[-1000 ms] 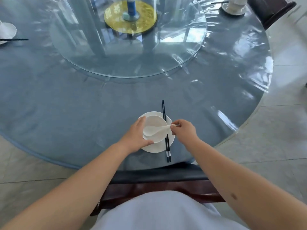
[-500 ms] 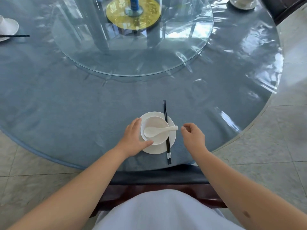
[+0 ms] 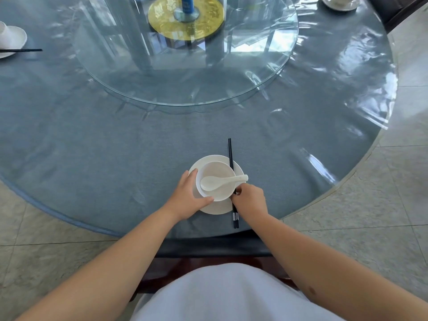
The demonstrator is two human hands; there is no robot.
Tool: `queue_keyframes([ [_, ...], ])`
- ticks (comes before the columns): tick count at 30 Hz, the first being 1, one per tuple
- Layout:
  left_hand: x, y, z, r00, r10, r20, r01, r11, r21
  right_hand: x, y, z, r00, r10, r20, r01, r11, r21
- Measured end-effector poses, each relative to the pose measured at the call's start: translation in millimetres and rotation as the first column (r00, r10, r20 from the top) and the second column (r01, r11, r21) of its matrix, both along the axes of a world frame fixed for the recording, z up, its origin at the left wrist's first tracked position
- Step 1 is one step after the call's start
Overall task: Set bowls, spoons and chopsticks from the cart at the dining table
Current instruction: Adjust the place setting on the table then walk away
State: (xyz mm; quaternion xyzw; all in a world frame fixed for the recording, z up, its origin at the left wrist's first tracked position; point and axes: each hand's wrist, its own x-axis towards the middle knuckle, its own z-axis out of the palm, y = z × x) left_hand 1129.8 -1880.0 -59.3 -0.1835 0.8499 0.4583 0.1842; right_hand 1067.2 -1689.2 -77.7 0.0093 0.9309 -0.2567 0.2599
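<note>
From the head camera we look down on a round dining table (image 3: 97, 158) under a blue cloth and clear plastic sheet, with a glass turntable (image 3: 185, 72) in the middle. At the near edge sits a white plate (image 3: 217, 208) with a white bowl (image 3: 216, 193) on it, and a white spoon (image 3: 222, 181) lies in the bowl, its handle poking over the right rim. A pair of black chopsticks (image 3: 231, 158) lies across the plate's right side, touching the bowl. Our left hand (image 3: 187, 198) cups the bowl's left side, thumb on its near rim, fingers spread. Our right hand (image 3: 250, 200) is curled at the chopsticks just right of the bowl; it seems to pinch them, though the fingertips are hidden. Other place settings show at the far left (image 3: 11, 40) and far right (image 3: 338, 3).
</note>
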Motion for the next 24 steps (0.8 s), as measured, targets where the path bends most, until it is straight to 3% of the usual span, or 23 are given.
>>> queue_keyframes([
  [24,1.3,6.2,-2.0,0.999,-0.013,-0.042,0.013,1.000,0.006,-4.7,6.2,4.0,1.000,0.007,0.013,-0.007,0.999,-0.045],
])
